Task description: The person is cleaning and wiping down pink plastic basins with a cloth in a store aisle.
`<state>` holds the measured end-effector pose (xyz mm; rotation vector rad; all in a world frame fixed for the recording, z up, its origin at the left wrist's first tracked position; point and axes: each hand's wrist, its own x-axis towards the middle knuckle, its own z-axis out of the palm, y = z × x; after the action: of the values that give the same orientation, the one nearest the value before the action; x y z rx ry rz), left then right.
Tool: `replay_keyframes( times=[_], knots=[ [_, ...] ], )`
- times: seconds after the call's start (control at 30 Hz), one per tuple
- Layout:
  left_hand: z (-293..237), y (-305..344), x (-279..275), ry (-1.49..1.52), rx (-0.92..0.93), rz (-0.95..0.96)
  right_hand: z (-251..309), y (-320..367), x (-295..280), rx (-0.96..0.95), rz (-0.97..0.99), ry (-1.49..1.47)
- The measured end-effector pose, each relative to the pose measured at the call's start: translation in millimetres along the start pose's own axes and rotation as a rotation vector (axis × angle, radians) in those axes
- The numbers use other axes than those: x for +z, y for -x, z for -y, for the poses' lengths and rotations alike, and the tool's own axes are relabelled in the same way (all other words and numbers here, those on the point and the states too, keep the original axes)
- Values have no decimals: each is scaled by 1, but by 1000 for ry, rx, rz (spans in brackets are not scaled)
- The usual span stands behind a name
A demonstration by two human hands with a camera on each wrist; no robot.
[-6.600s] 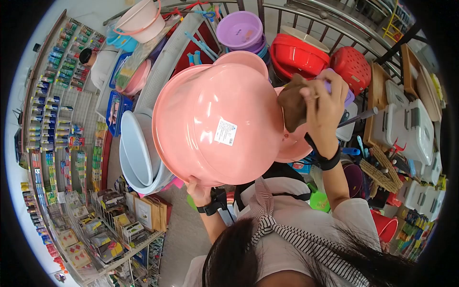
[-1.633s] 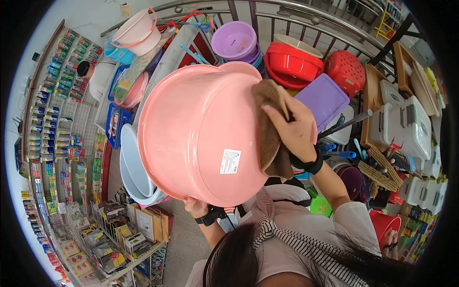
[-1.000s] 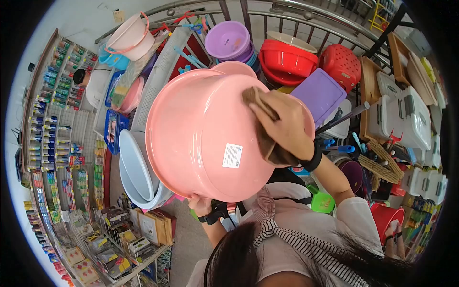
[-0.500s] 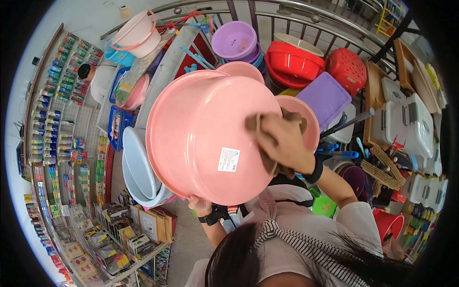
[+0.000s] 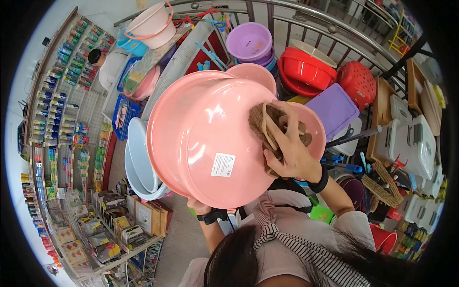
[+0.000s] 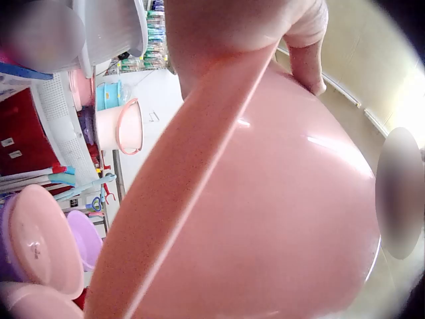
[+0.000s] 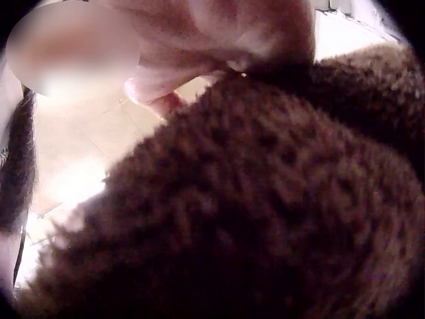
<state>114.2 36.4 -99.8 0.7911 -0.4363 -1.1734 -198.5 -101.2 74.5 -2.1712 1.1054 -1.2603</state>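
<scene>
A large pink plastic basin (image 5: 191, 129) is held up tilted, its underside with a white label (image 5: 223, 164) facing the head camera. My left hand (image 5: 200, 206) grips its rim at the lower edge; in the left wrist view the thumb lies over the outer wall and the rim (image 6: 179, 179) runs into the palm. My right hand (image 5: 297, 155) holds a bunched brown cloth (image 5: 262, 119) against the right part of the basin's base. Fuzzy brown pile of that cloth fills most of the right wrist view, below the hand (image 7: 232, 33).
More pink basins (image 5: 311, 122) stand behind the held one. Pale blue tubs (image 5: 139, 158) are at left, purple (image 5: 248, 40) and red basins (image 5: 306, 67) at the back by a metal railing. A purple lid (image 5: 332, 110) and clear storage boxes (image 5: 411, 143) are on the right.
Over the last seconds the cloth has come onto the basin's base and moved about its right part, now bunched up. The basin has turned slightly; the left hand keeps its hold on the rim.
</scene>
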Motion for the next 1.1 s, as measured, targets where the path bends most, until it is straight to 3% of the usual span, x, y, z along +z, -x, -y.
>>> replay_keyframes(
  times=[0.07,0.23,0.3,0.43,0.5,0.57,0.63,0.77,0.83,0.9,0.97,1.1],
  knots=[
    [-1,1,-13,-43,25,-48,-2,1,0,-38,145,62],
    [-1,-1,-2,-9,5,-14,-9,0,8,-67,199,97],
    [-1,-3,3,20,-13,17,-14,-6,8,-67,85,-37],
    [-2,-5,13,63,-38,57,-11,-24,-1,-117,-90,54],
    [-1,-5,16,77,-44,55,-1,-36,-3,-2,-164,36],
    [-1,-7,16,85,-57,55,5,-35,0,-35,-146,53],
    [-1,-9,16,102,-67,57,12,-15,13,-277,-23,98],
    [1,-7,23,143,-89,56,7,-18,10,-276,21,-6],
    [5,-5,31,204,-112,37,7,-26,1,57,-23,-83],
    [9,-5,26,247,-113,29,1,-25,3,28,-20,-81],
    [14,-9,3,138,-137,194,2,-29,7,131,-193,-96],
    [15,-11,7,93,-170,91,20,-16,22,-82,-76,-61]
  ],
)
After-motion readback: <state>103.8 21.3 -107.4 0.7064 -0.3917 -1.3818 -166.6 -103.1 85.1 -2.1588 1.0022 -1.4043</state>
